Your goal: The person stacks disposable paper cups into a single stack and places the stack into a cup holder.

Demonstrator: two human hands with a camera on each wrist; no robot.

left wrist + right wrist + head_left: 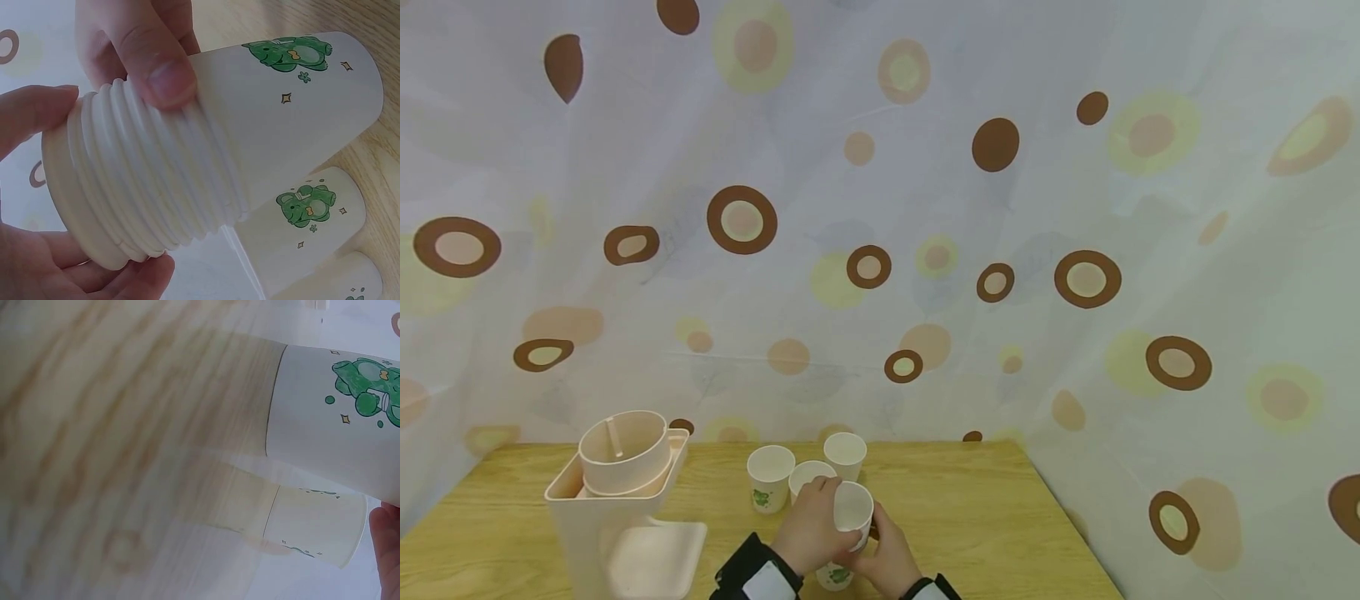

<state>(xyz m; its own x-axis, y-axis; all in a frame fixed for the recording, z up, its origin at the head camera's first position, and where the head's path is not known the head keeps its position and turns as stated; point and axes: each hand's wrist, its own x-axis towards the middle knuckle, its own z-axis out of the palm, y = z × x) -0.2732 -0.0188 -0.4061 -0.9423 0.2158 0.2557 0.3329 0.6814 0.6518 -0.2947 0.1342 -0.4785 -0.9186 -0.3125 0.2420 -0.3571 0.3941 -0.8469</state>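
Note:
Both hands hold a stack of nested white paper cups (853, 508), each with a green cartoon animal print. In the left wrist view the rims of the stacked cups (150, 169) lie close together as ridges. My left hand (812, 525) grips the rim end, its thumb on one side and fingers on the other. The right hand (887, 554) holds the stack lower down, its thumb (172, 84) across the ridges. In the right wrist view only the end of the printed cup (334, 419) and some of the right hand's fingers (387, 544) show.
Just behind the hands, three single paper cups stand upright on the wooden table (970, 508): a left one (771, 479), a middle one (808, 473) and a right one (846, 454). At left is a white plastic holder (591, 533) with a round open tube (625, 454) and side shelf.

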